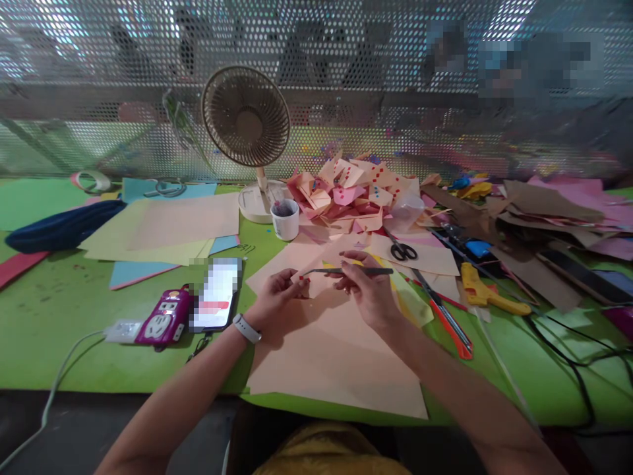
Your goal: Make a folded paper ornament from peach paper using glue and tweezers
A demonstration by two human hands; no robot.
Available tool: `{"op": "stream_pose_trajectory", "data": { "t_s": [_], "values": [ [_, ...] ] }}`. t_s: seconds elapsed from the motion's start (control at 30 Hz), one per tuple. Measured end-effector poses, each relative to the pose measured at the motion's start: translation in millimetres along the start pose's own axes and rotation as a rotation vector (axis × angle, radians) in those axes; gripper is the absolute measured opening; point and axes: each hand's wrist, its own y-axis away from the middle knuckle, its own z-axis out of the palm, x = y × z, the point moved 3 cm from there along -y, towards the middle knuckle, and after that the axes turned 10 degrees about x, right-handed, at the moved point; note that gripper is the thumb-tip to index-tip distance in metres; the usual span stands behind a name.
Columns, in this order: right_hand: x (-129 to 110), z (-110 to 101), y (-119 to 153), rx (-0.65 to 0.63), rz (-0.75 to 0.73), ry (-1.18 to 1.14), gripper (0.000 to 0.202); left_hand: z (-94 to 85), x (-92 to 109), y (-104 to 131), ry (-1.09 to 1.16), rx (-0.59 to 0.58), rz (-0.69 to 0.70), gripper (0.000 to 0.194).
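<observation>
My right hand (370, 290) is closed around dark tweezers (380, 270) with a bent tip, held nearly level and pointing left. The tip reaches my left hand (281, 291), whose thumb and fingers are pinched together on a small piece of peach paper (306, 288). Small red spots show at the fingertips; I cannot tell whether they are nails or bits on the paper. Beneath both hands lies a large peach paper sheet (331, 359). A watch with a pale band (246, 328) circles my left wrist.
Scissors (404, 251), an orange-handled box cutter (451, 328) and a yellow glue gun (487, 293) lie right. A phone (217, 293) and purple power bank (165, 318) lie left. Behind are a white cup (285, 224), a fan (246, 115) and heaped folded papers (346, 188).
</observation>
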Motion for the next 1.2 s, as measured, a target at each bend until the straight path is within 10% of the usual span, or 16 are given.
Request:
{"op": "stream_pose_trajectory", "data": {
  "t_s": [0.23,0.5,0.8,1.2],
  "values": [
    [-64.4,-30.4,-18.2,0.075,-0.137,-0.334,0.023,-2.0,-2.8,-1.3,0.001,0.0,-0.004,0.039],
    [-114.4,-95.8,-44.4,-0.261,-0.263,-0.615,0.012,-3.0,-3.7,-1.9,-0.048,0.009,0.021,0.039],
    [-53.0,-45.9,-35.3,-0.383,-0.063,0.674,0.035,-2.7,-1.6,-0.5,-0.1,0.032,0.073,0.038],
    [9.8,5.4,8.1,-0.373,-0.789,1.462,0.033,0.0,-6.3,4.6,-0.108,-0.028,0.124,0.037]
  ]
}}
